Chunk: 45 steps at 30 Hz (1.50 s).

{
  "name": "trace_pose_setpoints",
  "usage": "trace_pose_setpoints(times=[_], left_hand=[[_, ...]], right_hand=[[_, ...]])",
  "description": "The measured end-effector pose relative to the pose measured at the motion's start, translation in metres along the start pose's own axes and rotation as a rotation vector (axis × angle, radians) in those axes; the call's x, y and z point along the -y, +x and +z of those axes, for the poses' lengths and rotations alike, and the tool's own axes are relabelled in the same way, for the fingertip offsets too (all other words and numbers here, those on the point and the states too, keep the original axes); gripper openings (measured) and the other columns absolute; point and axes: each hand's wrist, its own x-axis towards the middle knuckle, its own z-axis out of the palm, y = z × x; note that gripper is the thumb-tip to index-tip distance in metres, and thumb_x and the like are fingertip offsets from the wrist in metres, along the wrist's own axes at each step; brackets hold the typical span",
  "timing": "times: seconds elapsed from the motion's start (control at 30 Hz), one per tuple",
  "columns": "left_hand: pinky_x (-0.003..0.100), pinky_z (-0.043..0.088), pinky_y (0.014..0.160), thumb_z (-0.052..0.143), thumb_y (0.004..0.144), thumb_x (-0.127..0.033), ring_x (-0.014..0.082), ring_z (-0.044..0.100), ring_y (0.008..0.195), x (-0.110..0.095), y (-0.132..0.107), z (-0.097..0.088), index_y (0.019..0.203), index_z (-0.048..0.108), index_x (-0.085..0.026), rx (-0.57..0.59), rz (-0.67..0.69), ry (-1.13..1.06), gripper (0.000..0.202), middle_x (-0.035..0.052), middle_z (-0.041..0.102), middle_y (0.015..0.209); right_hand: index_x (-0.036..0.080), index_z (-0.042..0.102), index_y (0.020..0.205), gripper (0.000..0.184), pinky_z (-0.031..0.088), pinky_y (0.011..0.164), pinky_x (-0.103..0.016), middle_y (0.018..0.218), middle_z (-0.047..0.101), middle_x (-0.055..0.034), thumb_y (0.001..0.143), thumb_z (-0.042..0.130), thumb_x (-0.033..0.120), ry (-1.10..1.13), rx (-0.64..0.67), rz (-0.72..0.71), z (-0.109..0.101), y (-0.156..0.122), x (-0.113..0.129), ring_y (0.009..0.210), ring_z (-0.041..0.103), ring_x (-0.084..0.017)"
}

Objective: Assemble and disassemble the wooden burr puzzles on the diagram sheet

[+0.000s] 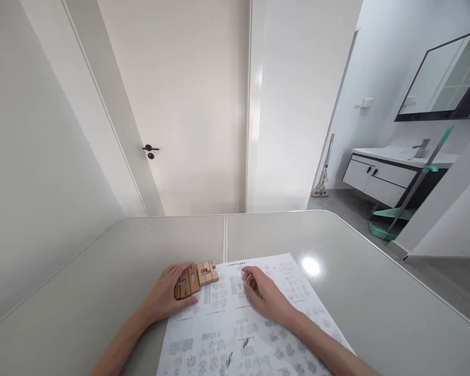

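Observation:
A set of notched wooden puzzle blocks (199,275) lies in a row on the top edge of a printed instruction sheet (238,324). My left hand (168,295) cups the left end of the blocks, fingers curled round them and thumb underneath. Just right of the blocks, my right hand (264,292) rests on the sheet with fingers loosely bent and nothing in it. The sheet carries rows of small block diagrams.
The grey table (337,250) has a centre seam (224,237) and rounded far corners. Behind it stand a white door with a dark handle (150,150) and a wall. At the right, a washbasin cabinet (379,175), a mirror, a green broom and a dustpan (391,214).

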Motion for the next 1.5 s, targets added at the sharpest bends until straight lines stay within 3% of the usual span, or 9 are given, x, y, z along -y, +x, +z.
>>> trace_pose_setpoints(times=[0.2,0.5,1.07,1.33,1.5], left_hand=[[0.048,0.050,0.102,0.072,0.082,-0.055,0.0339,0.054,0.128,0.002,0.000,0.002,0.143,0.049,-0.030,-0.024,-0.066,-0.008,0.070,0.0111,0.058,0.138],[0.047,0.051,0.099,0.068,0.085,-0.057,0.0330,0.056,0.121,-0.004,-0.001,0.001,0.142,0.051,-0.029,-0.042,-0.059,-0.003,0.066,0.0107,0.062,0.132],[0.044,0.051,0.099,0.063,0.089,-0.056,0.0311,0.051,0.128,-0.007,0.000,-0.009,0.143,0.047,-0.031,-0.043,-0.050,0.062,0.061,0.0075,0.058,0.138],[0.047,0.048,0.106,0.060,0.093,-0.053,0.0310,0.047,0.132,-0.001,0.000,-0.011,0.145,0.042,-0.029,-0.117,-0.009,0.080,0.060,0.0086,0.054,0.142],[0.046,0.048,0.107,0.060,0.095,-0.049,0.0300,0.045,0.136,-0.015,0.004,-0.012,0.146,0.040,-0.030,-0.126,0.092,0.071,0.058,0.0076,0.051,0.147]], right_hand=[[0.025,0.049,0.124,0.029,0.055,0.074,-0.037,0.110,0.063,-0.0071,0.096,0.045,0.021,-0.008,0.006,0.005,-0.001,-0.001,0.003,0.081,0.061,-0.020],[0.025,0.049,0.125,0.029,0.055,0.076,-0.037,0.110,0.062,-0.0071,0.097,0.045,0.021,-0.012,0.015,0.021,-0.002,-0.002,0.004,0.082,0.061,-0.020],[0.025,0.049,0.126,0.029,0.054,0.075,-0.036,0.111,0.062,-0.0070,0.097,0.046,0.022,-0.022,0.023,0.016,-0.003,-0.003,0.000,0.083,0.062,-0.019],[0.025,0.049,0.125,0.029,0.054,0.075,-0.037,0.110,0.062,-0.0071,0.097,0.045,0.022,-0.020,0.027,0.020,-0.004,-0.003,0.001,0.082,0.061,-0.019],[0.025,0.050,0.124,0.028,0.054,0.075,-0.037,0.110,0.062,-0.0073,0.097,0.046,0.023,-0.013,0.019,0.022,-0.004,-0.003,0.001,0.083,0.061,-0.020]])
